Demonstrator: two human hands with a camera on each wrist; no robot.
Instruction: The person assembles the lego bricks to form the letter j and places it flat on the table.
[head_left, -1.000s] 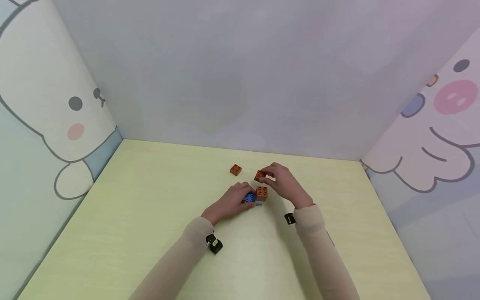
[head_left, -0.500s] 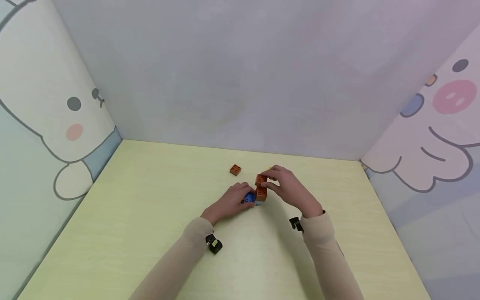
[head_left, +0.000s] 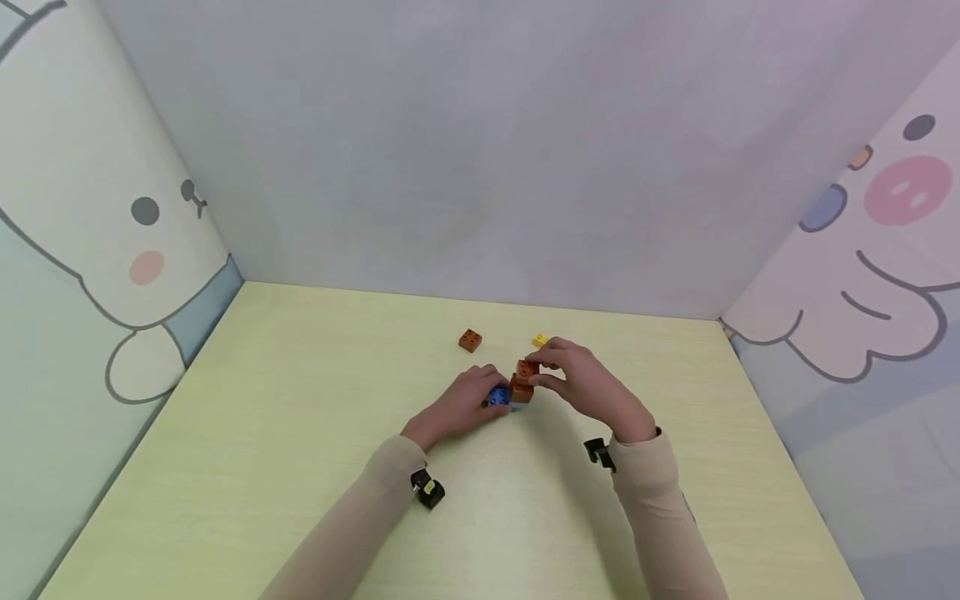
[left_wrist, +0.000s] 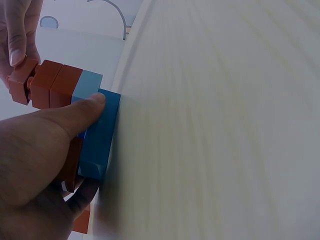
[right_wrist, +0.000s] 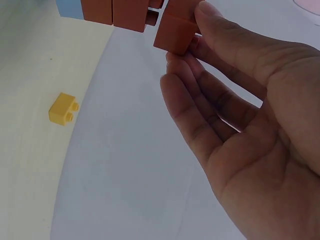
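Observation:
My left hand (head_left: 459, 402) grips a toy-brick build low on the table, thumb along its teal base brick (left_wrist: 100, 135). A blue brick (head_left: 498, 396) shows between the fingers. Beside it rises a stack: a light blue brick (left_wrist: 89, 84) with brown-orange bricks (left_wrist: 57, 84) on top. My right hand (head_left: 588, 383) pinches another brown-orange brick (right_wrist: 175, 32) between thumb and fingertips, over the stack's top. This brick sits slightly tilted, and studs of the brick below show in the gap between them. The left fingers hide part of the build.
A loose brown-orange brick (head_left: 470, 340) lies on the table (head_left: 337, 350) behind the left hand. Farther right, a small yellow brick (head_left: 539, 340) lies just beyond the right hand. Printed cartoon walls (head_left: 480, 167) enclose the table's back and sides.
My right hand has moved nearer to me and slightly right, bringing its brick from behind the stack to over its top. The yellow brick has come into view. The left hand stays put.

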